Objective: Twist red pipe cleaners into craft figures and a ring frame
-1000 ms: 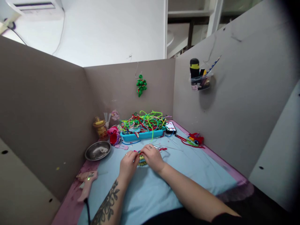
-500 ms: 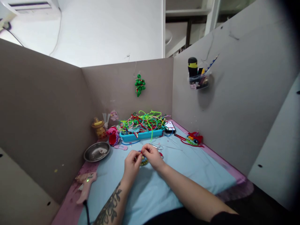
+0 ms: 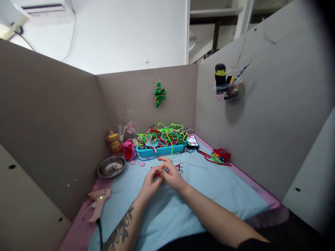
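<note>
While fingertips meet, both hands (image 3: 161, 177) grip small colourful yarnwork (image 3: 163, 180).

Small craft workspace, partitioned off by grey panels (image 3: 146, 104) — judged by blue tray (image 3: 159, 150) heaped with tangled coloured cords (image 3: 167, 136), pink glue gun (image 3: 98, 205) with lit green light, cloth-covered surface (image 3: 209, 195). Tool cup (image 3: 227, 91) mounted on right panel — air conditioner (image 3: 47, 10) high on white wall (image 3: 125, 31) beyond.
</note>
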### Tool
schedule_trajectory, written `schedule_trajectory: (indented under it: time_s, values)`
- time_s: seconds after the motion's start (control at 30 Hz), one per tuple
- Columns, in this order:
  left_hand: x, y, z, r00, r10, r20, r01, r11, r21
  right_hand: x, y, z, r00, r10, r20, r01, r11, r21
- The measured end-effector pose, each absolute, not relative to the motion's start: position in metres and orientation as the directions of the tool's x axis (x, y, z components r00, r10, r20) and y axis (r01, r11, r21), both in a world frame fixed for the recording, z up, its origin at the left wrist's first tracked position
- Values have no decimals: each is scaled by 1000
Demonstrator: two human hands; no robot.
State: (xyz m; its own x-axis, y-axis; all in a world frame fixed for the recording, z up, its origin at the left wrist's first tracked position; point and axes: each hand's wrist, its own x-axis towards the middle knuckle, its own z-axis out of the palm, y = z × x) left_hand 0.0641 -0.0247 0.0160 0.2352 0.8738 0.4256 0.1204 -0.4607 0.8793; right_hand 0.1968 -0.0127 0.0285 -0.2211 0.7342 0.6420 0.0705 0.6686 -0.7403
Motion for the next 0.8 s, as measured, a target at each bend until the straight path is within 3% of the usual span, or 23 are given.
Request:
schedule_trajectory:
  time_s: [0.13, 0.37, 0.53, 0.8]
  values:
    - [64, -28, 18, 234, 885, 404, 140, -441, 886, 198, -12, 29, -216, 730, 648, 22, 667, -745]
    - [68, -30, 14, 250, 923, 292, -140, -264, 954, 202, -6, 30, -136, 745, 653, 35, 662, -749]
    - [70, -30, 15, 149, 961, 231, -76, -222, 972, 198, -1, 23, -74, 748, 660, 75, 664, -744]
    - [73, -28, 18, -1, 962, 273, -37, -273, 961, 195, -4, 22, 1, 755, 655, 171, 645, -744]
